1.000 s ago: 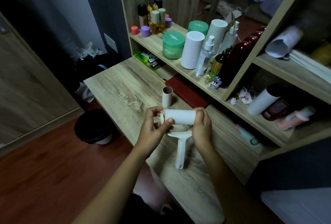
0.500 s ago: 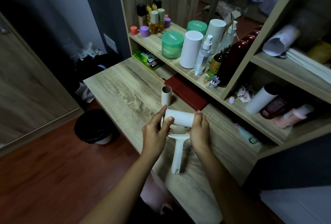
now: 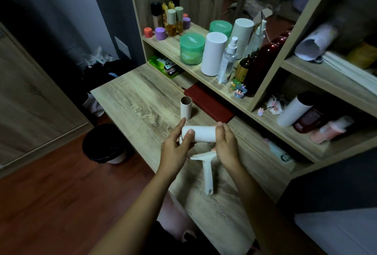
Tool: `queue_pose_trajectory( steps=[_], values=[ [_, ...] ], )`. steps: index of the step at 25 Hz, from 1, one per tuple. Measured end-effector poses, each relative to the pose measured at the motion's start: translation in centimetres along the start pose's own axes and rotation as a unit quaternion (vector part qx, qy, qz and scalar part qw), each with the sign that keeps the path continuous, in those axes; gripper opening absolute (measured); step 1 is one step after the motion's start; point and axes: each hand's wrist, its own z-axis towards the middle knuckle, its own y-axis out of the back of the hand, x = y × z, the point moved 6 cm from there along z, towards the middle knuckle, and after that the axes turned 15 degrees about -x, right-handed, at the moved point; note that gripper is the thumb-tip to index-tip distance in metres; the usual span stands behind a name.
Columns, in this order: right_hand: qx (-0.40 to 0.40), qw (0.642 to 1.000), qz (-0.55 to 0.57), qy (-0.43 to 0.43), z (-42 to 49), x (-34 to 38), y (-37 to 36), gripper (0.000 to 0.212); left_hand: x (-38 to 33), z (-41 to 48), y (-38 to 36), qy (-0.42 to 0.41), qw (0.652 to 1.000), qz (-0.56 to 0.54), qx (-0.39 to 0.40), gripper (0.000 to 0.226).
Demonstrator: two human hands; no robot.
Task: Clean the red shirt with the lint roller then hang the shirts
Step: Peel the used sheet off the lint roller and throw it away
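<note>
A white lint roller (image 3: 206, 165) is held over the wooden desk (image 3: 140, 101), its handle pointing toward me. Its white sticky roll (image 3: 202, 134) lies crosswise at the top. My left hand (image 3: 175, 148) grips the roll's left end, thumb on its face and index finger raised. My right hand (image 3: 226, 146) holds the roll's right end and the roller's frame. An empty cardboard tube (image 3: 186, 108) stands upright on the desk just beyond my hands. No shirt is in view.
A dark red notebook (image 3: 208, 103) lies under the shelf (image 3: 204, 75), which carries jars, bottles and white cylinders. A black waste bin (image 3: 104, 144) stands on the wooden floor left of the desk. A wooden wardrobe door is at far left.
My left hand has shifted on the roll's left end: the fingers uncurled and the index finger lifted. The roller and right hand stay almost where they were.
</note>
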Motion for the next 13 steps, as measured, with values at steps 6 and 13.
queue_pose_trajectory(
  steps=[6,13],
  values=[
    [0.068,0.997,0.021,-0.003,-0.1,-1.3,-0.7,0.021,2.2,-0.2,0.0,0.127,0.981,-0.130,-0.064,0.048],
    [0.056,0.998,0.027,0.008,0.3,-2.2,-0.7,0.038,3.3,-0.2,-0.6,0.199,0.963,-0.170,-0.070,0.050]
  ],
)
